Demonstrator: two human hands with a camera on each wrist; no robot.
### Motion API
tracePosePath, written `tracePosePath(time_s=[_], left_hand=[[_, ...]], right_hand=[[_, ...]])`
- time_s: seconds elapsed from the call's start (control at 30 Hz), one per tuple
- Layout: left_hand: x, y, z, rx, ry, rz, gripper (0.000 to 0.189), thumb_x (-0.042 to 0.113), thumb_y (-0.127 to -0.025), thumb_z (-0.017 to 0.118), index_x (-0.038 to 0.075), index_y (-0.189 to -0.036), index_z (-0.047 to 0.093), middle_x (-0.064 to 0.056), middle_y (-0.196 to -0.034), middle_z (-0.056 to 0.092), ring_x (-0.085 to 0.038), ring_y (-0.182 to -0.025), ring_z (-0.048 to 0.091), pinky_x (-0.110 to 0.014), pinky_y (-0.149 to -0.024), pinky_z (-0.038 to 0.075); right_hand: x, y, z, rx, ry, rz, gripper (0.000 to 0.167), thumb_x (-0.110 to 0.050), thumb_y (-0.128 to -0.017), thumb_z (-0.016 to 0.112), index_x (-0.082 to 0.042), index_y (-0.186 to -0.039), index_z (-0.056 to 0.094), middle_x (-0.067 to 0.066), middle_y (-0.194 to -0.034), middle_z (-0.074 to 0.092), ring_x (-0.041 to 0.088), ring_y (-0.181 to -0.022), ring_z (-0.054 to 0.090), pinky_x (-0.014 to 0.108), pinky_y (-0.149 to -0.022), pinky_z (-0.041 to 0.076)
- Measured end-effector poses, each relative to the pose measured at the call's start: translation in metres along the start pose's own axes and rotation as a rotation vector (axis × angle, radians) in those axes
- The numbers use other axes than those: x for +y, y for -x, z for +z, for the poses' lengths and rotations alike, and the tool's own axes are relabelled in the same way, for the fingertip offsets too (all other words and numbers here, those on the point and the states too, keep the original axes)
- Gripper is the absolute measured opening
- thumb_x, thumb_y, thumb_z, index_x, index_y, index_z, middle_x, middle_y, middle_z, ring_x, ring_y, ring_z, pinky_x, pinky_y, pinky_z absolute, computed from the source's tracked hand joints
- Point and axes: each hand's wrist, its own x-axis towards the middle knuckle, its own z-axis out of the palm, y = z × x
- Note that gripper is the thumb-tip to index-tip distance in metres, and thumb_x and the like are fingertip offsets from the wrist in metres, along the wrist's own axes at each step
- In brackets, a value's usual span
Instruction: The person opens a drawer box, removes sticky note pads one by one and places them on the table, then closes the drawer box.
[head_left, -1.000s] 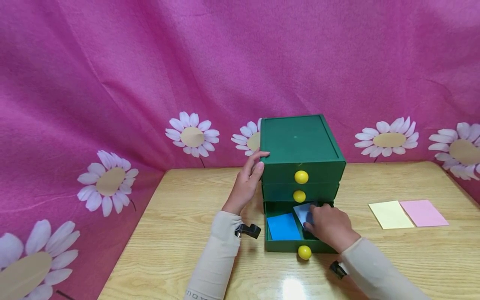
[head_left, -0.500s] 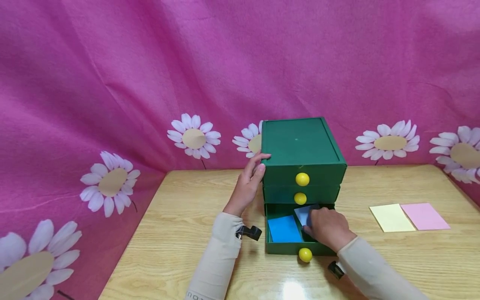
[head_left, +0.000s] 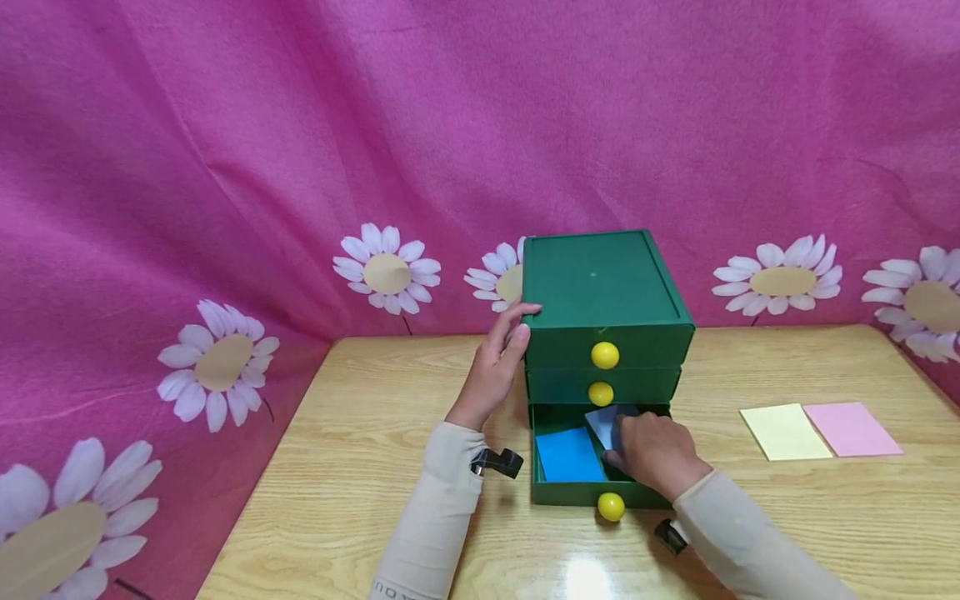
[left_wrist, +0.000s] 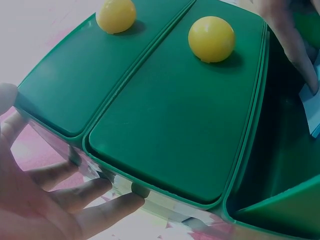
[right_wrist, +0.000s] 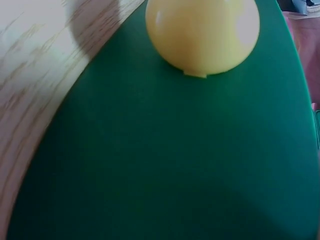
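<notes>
A green drawer cabinet with yellow knobs stands on the table, its bottom drawer pulled out. My left hand rests against the cabinet's left side, fingers extended, one fingertip over the top edge; the left wrist view shows these fingers along the side wall. Inside the drawer, my right hand holds a light blue sticky note pad, which lies askew and is partly hidden by the fingers. To its left lies a bright blue sticky note pad. The right wrist view shows mainly the green drawer front and its yellow knob.
A pale yellow sticky note pad and a pink one lie side by side on the wooden table, right of the cabinet. Behind hangs a magenta cloth printed with white daisies. The upper two drawers are closed.
My right hand has shifted very slightly left inside the drawer, still at the light blue sticky note pad. The left hand and cabinet stay in place.
</notes>
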Motion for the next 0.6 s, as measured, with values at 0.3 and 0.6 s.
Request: tracePosePath(time_s=[0.3, 0.6], left_hand=[[-0.0008, -0.0006, -0.0001, 0.0, -0.004, 0.0, 0.036, 0.036, -0.105, 0.036, 0.032, -0.14, 0.043, 0.007, -0.158, 0.021, -0.018, -0.14, 0.033, -0.046, -0.109, 0.034], [-0.0009, -0.0004, 0.0002, 0.006, 0.0, -0.005, 0.035, 0.036, -0.105, 0.036, 0.034, -0.139, 0.044, 0.01, -0.157, 0.022, -0.015, -0.139, 0.034, -0.044, -0.109, 0.034]], right_hand=[[-0.0002, -0.0013, 0.0013, -0.013, 0.026, -0.013, 0.038, -0.039, -0.084, 0.073, -0.004, -0.089, 0.058, 0.012, -0.071, 0.053, 0.026, -0.064, 0.051, 0.043, -0.054, 0.051], [0.0, -0.0031, 0.0015, -0.014, 0.017, -0.009, 0.036, -0.037, -0.083, 0.074, -0.005, -0.089, 0.059, 0.012, -0.07, 0.054, 0.026, -0.064, 0.052, 0.043, -0.054, 0.051]])
